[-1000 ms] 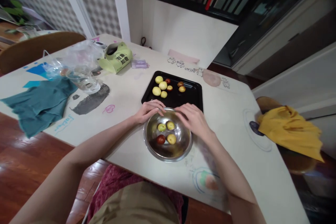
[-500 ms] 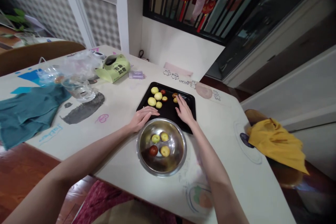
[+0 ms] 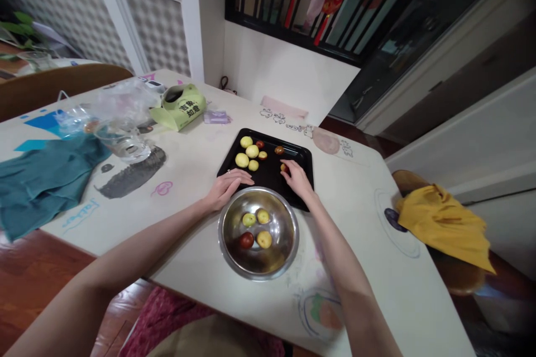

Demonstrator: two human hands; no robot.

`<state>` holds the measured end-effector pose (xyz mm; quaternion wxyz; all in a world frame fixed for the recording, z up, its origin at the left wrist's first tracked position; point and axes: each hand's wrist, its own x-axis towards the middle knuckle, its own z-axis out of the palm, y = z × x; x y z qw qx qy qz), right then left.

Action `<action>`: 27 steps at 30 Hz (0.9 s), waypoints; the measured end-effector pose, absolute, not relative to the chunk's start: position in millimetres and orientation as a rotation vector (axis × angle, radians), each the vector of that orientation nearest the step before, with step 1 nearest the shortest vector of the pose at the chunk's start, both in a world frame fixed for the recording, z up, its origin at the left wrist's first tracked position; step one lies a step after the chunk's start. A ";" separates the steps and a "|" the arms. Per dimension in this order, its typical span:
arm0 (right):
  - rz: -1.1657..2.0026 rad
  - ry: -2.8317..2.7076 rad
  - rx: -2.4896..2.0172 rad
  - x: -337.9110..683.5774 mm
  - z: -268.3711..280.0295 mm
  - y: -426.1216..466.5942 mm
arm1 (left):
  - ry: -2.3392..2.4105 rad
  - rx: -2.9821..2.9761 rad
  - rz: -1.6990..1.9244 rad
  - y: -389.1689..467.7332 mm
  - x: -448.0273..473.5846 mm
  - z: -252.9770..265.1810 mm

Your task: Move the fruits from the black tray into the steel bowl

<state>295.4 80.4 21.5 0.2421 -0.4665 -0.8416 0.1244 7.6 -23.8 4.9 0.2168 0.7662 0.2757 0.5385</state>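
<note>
Your right hand (image 3: 298,178) is over the black tray (image 3: 305,175), fingertips closing on a small yellow fruit (image 3: 283,167); whether it's actually pinched can't be told, the fingers hide most of it. Your left hand (image 3: 226,187) lies flat, fingers spread, on the tray's near-left edge, holding nothing. The steel bowl (image 3: 234,251) with four fruits sits just below both hands, touching the tray's near rim. Loose fruits (image 3: 247,152) crowd the tray's far-left corner; its middle is bare. Glass jug (image 3: 125,145), teal cloth (image 3: 46,175) and green box (image 3: 182,106) are well apart to the left. The table (image 3: 201,156) drops off close behind the bowl. Both forearms are cut off at the bottom of the view.
</note>
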 end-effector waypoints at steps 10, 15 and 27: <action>0.290 -2.216 -1.172 299.4 66.3 22.7 | 0.713 2.147 1.468 -24.4 6.6 10.6; 0.354 -2.360 -0.974 284.0 100.3 -40.2 | 0.707 2.162 1.488 -23.5 6.8 9.6; 0.550 -2.836 -0.990 282.6 106.0 -82.2 | 0.530 2.258 1.370 -29.4 1.9 26.7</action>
